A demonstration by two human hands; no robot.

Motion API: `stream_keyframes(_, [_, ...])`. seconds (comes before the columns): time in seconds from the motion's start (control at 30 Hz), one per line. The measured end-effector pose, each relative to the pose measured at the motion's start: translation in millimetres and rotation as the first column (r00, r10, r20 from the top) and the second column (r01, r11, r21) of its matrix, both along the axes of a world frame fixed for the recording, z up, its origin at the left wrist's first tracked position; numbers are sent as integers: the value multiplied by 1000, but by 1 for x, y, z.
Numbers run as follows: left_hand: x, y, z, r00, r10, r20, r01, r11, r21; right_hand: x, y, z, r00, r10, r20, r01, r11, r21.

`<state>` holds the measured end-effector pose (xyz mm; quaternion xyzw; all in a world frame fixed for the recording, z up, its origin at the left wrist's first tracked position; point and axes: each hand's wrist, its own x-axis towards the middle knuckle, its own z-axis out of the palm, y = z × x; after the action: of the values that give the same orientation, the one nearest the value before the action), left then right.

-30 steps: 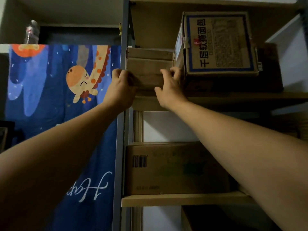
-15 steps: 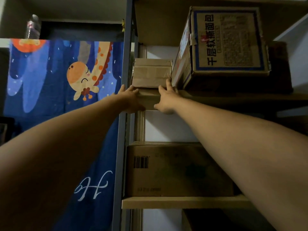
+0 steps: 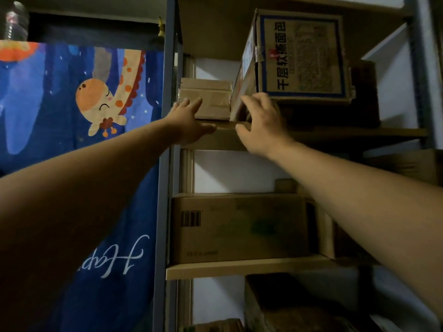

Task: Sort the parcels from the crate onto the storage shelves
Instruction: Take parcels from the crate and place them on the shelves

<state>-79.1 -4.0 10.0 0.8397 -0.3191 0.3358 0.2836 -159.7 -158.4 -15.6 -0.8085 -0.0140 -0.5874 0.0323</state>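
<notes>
A: Where does the parcel (image 3: 206,99) sit?

B: It's on the upper shelf (image 3: 347,134), at the left end. It stands flat, tucked between the steel post (image 3: 162,212) and the printed carton (image 3: 302,56), close beside the carton.

A: And your hands?

B: Your hands are apart and neither grips anything. Your left hand (image 3: 189,121) lies with straight fingers against the parcel's lower left front, and the thumb runs along the shelf edge. Your right hand (image 3: 261,123) is spread loosely at the bottom corner of the printed carton. I cannot tell if it touches the carton.

A: Anything else around you?

B: A barcoded carton (image 3: 239,226) fills the lower shelf (image 3: 239,269). The giraffe cloth (image 3: 72,104) hangs left of the post.
</notes>
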Motion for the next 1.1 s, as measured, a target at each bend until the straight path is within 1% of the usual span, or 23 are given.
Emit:
stream_keyframes(0.17, [-31,-33,4,990,-144,4,144,985,-92,-39,-27,-1,991,-109,72,109,994,6])
stream_keyframes(0.27, [-54,-55,6,961,-276,-1,272,946,-176,-59,-51,7,984,-160,78,157,986,46])
stream_keyframes(0.37, [-74,-84,8,926,-376,17,369,898,-240,-72,-85,18,984,-165,61,155,977,147])
stream_keyframes(0.47, [-83,-110,17,886,-463,12,438,828,-351,-75,-116,30,986,-163,18,154,958,244])
stream_keyframes(0.53, [-81,-125,24,860,-510,15,467,773,-429,-75,-134,37,997,-83,-9,81,930,359])
stream_keyframes(0.6, [-79,-145,30,849,-528,22,471,736,-486,-75,-153,45,997,70,-28,-48,875,482])
stream_keyframes(0.63, [-78,-145,32,842,-539,16,470,719,-511,-72,-152,47,991,129,-31,-95,852,515])
stream_keyframes(0.73, [-77,-154,34,857,-516,6,419,687,-594,-68,-157,48,973,230,-3,-193,825,532])
stream_keyframes(0.83, [-83,-159,33,902,-431,-10,333,712,-618,-70,-166,52,951,305,55,-284,785,550])
stream_keyframes(0.97, [-92,-154,31,931,-364,-1,287,734,-615,-82,-167,51,949,304,80,-296,779,552])
stream_keyframes(1.1, [-104,-143,26,941,-338,14,262,702,-662,-95,-164,41,960,273,61,-260,790,555])
